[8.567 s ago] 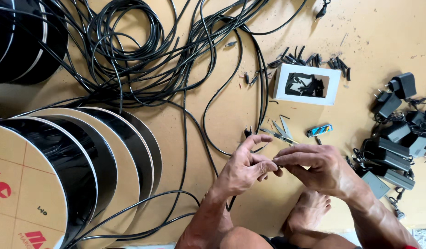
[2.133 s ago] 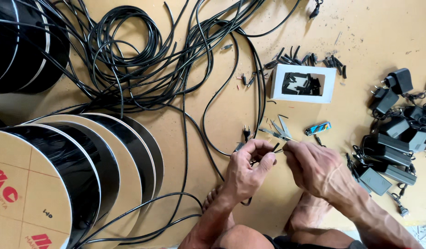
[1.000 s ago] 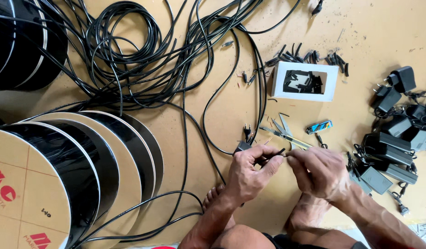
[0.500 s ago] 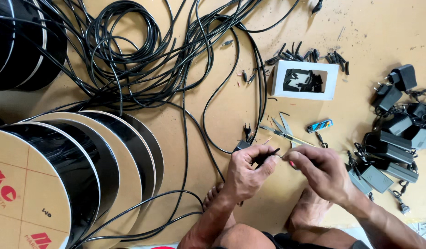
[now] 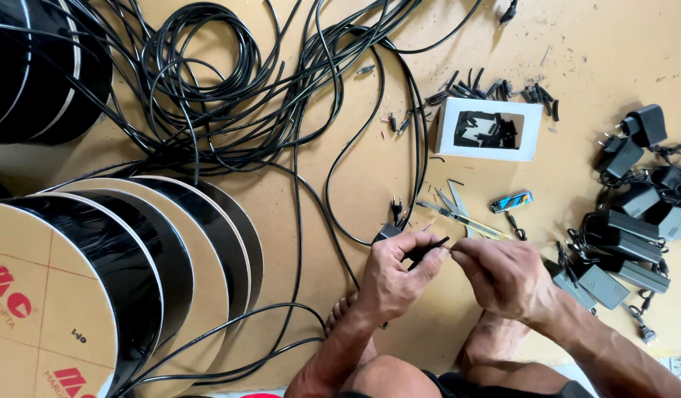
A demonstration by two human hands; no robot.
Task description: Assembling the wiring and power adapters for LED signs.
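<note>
Near edge of the floor: the person sits with bare feet [image 5: 495, 340] tucked in. The left hand [image 5: 392, 276] is closed around the end of a black cable [image 5: 427, 249], thumb and fingers pinching it so the tip pokes out toward the right. The right hand [image 5: 506, 274] meets it, fingertips pinched at the cable tip; whether they grip a bare wire or a small fitting is too small to tell.

Step in hand, by judgement: dressing or terminating the cable end. The next move likely calls for a steady left-hand hold while the right fingertips work with fine control at the tip.

Just beyond the hands: scissors [image 5: 452, 205], a small blue cutter [image 5: 511, 201] and a two-pin plug [image 5: 395, 209] lie on the floor. Toward the right edge: a heap of black power adapters [image 5: 627, 228]. Left edge: large cable reels [image 5: 97, 280] leaning together.

Farther out: a shallow white box [image 5: 488, 130] holds short black pieces, half full at most; more of the same pieces lie scattered just behind it. Far left: a tangle of loose black cable loops [image 5: 222, 88].
</note>
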